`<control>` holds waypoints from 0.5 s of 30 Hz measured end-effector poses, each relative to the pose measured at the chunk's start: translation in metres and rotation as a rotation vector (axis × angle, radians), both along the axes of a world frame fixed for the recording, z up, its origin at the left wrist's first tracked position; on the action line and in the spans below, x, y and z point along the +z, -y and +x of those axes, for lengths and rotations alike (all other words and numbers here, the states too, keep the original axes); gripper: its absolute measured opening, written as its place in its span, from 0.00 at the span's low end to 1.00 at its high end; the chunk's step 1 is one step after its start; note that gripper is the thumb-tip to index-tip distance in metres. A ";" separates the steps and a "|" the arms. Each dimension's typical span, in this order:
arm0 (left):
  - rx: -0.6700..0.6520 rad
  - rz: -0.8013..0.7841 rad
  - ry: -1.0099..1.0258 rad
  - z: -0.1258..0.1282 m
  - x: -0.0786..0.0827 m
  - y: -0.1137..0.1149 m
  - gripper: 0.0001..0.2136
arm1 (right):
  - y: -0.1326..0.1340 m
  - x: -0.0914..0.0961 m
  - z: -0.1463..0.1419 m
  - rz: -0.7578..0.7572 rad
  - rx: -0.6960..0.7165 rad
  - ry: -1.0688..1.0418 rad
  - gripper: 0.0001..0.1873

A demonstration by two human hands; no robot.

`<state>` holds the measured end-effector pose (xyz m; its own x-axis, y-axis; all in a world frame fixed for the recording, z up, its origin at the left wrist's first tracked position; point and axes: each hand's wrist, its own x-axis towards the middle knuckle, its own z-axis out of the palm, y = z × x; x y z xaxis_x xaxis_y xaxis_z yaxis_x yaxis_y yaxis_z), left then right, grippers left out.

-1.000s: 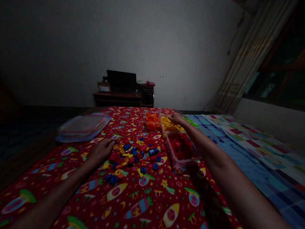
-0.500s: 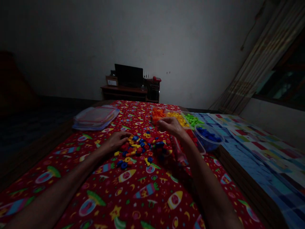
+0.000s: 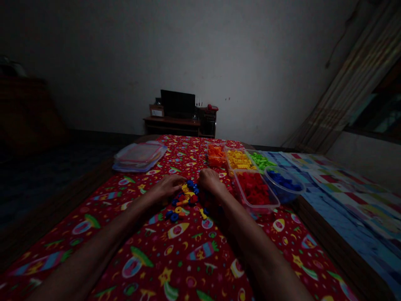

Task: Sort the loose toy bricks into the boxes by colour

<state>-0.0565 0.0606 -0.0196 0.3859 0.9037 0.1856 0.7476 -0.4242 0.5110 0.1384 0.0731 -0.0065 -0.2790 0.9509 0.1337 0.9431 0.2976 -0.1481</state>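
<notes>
A mixed pile of small plastic toy pieces (image 3: 188, 197), in blue, yellow, red and orange, lies on the red patterned cloth (image 3: 188, 276). At the pile's left edge rests my left hand (image 3: 167, 188), its fingers stretched over the nearest pieces and apart from the thumb. My right hand (image 3: 210, 181) is at the far right side of the pile, its fingers curled in. Whatever they hold, if anything, is hidden behind the knuckles. To its right stands a clear box of red pieces (image 3: 254, 189).
Behind the red box are containers of orange pieces (image 3: 216, 154), yellow pieces (image 3: 240, 160) and green pieces (image 3: 261, 161). A round tub of blue pieces (image 3: 284, 182) sits at the right. Stacked clear lids (image 3: 139, 156) lie at the left. A desk with a monitor (image 3: 178, 104) stands against the wall.
My right hand has come back from above the orange and yellow containers to the pile, uncovering the red box. My left hand has moved slightly right, further over the pieces. The view has shifted slightly.
</notes>
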 end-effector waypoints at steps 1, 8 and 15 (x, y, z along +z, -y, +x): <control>0.027 0.002 -0.003 -0.001 0.000 -0.001 0.18 | 0.001 -0.003 0.001 0.008 0.003 0.001 0.15; 0.148 0.044 0.058 -0.013 0.005 -0.003 0.17 | 0.002 0.005 0.017 0.042 0.075 -0.079 0.14; 0.077 0.020 -0.010 -0.005 0.002 -0.003 0.14 | -0.010 -0.007 0.005 0.084 0.187 -0.053 0.13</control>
<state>-0.0618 0.0637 -0.0172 0.3170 0.9269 0.2008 0.7835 -0.3753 0.4953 0.1438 0.0827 -0.0132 -0.4399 0.8682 0.2297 0.8618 0.4800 -0.1637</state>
